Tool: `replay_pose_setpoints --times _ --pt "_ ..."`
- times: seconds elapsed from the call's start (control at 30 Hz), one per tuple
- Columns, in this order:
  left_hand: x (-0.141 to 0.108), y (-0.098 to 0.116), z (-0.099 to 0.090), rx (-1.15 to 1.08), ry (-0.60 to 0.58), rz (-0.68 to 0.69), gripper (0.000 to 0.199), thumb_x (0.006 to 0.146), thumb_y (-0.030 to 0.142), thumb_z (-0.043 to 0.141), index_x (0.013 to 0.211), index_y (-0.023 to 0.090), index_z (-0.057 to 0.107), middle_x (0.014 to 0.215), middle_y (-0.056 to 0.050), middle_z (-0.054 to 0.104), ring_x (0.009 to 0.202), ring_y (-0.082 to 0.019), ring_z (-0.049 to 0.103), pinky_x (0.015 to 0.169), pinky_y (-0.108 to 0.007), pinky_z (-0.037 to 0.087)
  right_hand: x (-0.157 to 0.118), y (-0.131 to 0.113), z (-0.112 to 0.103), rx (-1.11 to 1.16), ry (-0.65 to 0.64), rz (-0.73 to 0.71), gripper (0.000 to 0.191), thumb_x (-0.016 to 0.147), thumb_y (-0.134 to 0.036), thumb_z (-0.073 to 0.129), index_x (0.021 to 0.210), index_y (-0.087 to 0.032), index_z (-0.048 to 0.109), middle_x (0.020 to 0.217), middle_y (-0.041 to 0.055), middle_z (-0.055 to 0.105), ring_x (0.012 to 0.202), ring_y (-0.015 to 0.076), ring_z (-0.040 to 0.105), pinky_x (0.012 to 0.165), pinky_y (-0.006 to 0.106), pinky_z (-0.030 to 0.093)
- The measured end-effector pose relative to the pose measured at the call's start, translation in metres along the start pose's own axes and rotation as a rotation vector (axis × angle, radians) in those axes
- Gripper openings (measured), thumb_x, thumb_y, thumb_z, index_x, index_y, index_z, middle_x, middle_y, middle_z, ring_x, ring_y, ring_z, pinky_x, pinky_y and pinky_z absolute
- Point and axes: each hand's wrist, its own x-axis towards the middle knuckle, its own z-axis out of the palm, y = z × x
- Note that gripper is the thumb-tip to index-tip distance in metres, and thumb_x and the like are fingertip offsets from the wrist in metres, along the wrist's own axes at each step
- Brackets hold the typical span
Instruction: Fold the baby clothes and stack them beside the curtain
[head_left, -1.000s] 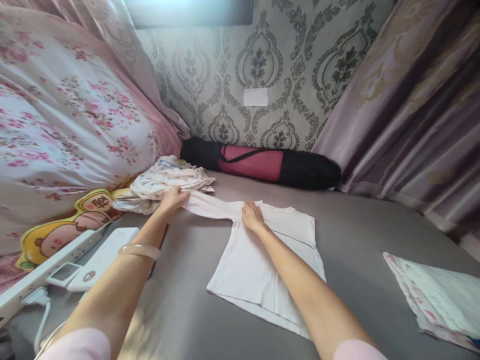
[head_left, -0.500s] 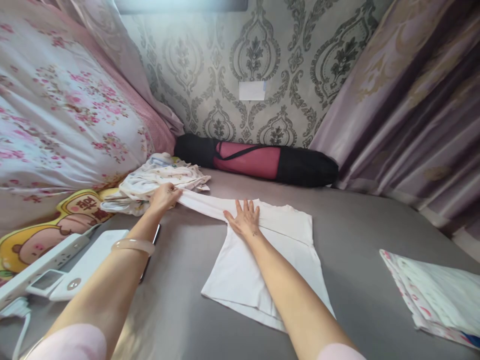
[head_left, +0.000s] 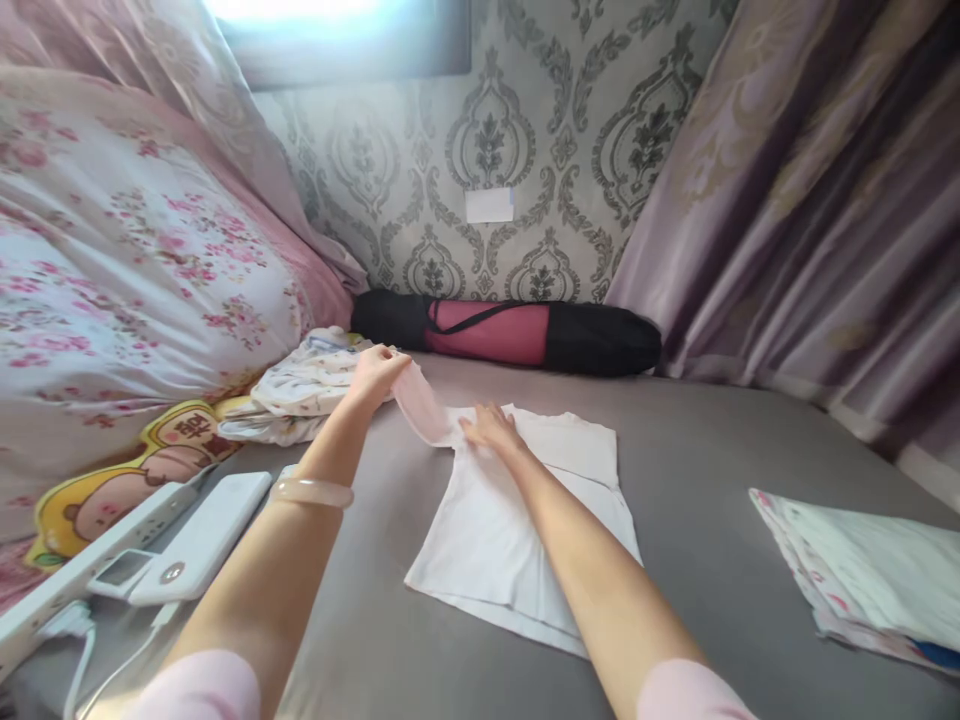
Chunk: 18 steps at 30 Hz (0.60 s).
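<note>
A white long-sleeved shirt (head_left: 480, 545) lies spread on the grey bed sheet (head_left: 360, 620), with one sleeve folded across its upper part. My left hand (head_left: 382, 368) pinches the end of the other sleeve (head_left: 421, 405) and holds it raised off the sheet, so the sleeve hangs in a curve toward the shoulder. Over the shirt's upper left part rests my right hand (head_left: 491, 428), fingers stretched out on the cloth near the shoulder seam. A pale bangle (head_left: 311, 492) circles my left wrist.
Behind my left hand lies a heap of patterned clothes (head_left: 300, 385). A black and pink long bag (head_left: 495, 335) runs along the wall. At left are a power strip (head_left: 97, 560), a white device (head_left: 214, 530) and a cartoon cushion (head_left: 120, 480). Folded cloth (head_left: 870, 570) lies at right.
My left hand has lifted the sleeve end and brought it rightward, so the sleeve now curves up instead of lying straight. My right hand stays on the shirt. The view has tilted up slightly.
</note>
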Motion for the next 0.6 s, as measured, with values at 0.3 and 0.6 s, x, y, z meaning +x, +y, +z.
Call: replay_pose_setpoints --times 0.3,0.6 --pt "-0.051 0.065 0.084 -0.345 -0.371 0.175 0.042 0.071 0.052 0.066 0.089 0.014 0.061 0.087 -0.007 0.067 0.087 -0.021 0.063 0.071 -0.028 0.049 -0.03 0.068 -0.067 0.729 0.095 0.241 0.046 0.1 -0.041 0.024 0.116 -0.012 0.056 0.11 0.0184 0.066 0.09 0.0208 0.067 0.083 0.038 0.052" --pt "-0.066 -0.016 0.116 -0.114 -0.381 0.013 0.042 0.095 0.037 0.028 0.121 0.012 0.05 0.118 -0.017 0.065 0.105 -0.02 0.065 0.083 -0.031 0.051 -0.033 0.105 -0.079 1.134 0.079 0.384 0.06 0.093 -0.058 0.021 0.098 -0.015 0.062 0.084 0.0149 0.07 0.082 0.0286 0.068 0.074 0.047 0.054"
